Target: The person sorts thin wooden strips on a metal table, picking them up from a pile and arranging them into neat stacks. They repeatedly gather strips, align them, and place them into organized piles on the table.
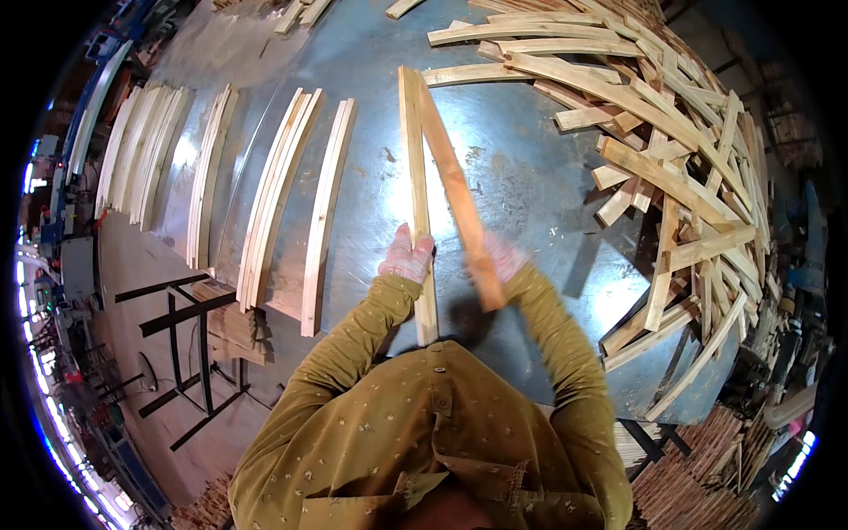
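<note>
Over the table (548, 199), 1 pale strip (412, 159) is clasped by the left hand (406, 255), 1 orange strip (457, 185) by the blurred right hand (503, 259); gripped near 1 end, the orange strip could be twisted loose by its weight.

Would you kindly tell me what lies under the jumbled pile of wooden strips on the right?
Along its left edge, the pile lies over the shiny blue-grey tabletop; what it covers further in cannot be seen.

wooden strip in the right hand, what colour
The wooden strip is orange-brown, clearest in the head view.
</note>
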`<state>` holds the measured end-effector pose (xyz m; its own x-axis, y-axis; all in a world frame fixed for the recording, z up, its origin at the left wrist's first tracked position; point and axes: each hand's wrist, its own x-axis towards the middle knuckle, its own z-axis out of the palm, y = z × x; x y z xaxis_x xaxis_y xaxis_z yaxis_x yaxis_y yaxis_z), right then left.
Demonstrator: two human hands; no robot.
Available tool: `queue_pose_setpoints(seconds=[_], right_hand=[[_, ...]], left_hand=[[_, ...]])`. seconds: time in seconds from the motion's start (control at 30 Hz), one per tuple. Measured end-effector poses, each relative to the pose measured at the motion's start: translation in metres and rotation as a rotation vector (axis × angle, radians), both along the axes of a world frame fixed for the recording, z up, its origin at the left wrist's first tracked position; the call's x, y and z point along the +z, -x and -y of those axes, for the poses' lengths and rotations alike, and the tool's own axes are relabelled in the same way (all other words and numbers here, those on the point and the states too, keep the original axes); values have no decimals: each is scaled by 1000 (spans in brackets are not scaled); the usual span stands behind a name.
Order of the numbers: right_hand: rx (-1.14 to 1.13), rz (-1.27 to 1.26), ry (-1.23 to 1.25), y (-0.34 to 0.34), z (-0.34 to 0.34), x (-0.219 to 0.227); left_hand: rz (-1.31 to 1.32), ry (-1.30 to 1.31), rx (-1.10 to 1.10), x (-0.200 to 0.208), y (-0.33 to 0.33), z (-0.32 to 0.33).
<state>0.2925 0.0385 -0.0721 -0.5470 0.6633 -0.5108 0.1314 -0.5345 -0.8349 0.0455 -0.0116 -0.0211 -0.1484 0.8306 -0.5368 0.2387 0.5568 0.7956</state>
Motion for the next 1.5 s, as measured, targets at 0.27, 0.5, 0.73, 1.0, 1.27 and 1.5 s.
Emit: queue_pose_setpoints(seconds=[0.27,0.5,0.73,1.0,1.27,1.5], right_hand=[[175,508,-777,34,21,132],[-89,1535,-1223,-116,-248,189],[390,1789,-863,-150,-332,156],[659,1363,-1306,4,-355,123],[697,1358,-1055,25,-361,135],[128,-232,-717,2,-340,284]], left_hand=[[-208,-44,-49,-2,0,11],[-765,188,-123,83,55,18],[-941,-54,-158,50,106,49],[-1148,-232,-171,23,103,52],[-1152,-359,-174,18,100,56],[-1168,-366,-169,63,85,39]])
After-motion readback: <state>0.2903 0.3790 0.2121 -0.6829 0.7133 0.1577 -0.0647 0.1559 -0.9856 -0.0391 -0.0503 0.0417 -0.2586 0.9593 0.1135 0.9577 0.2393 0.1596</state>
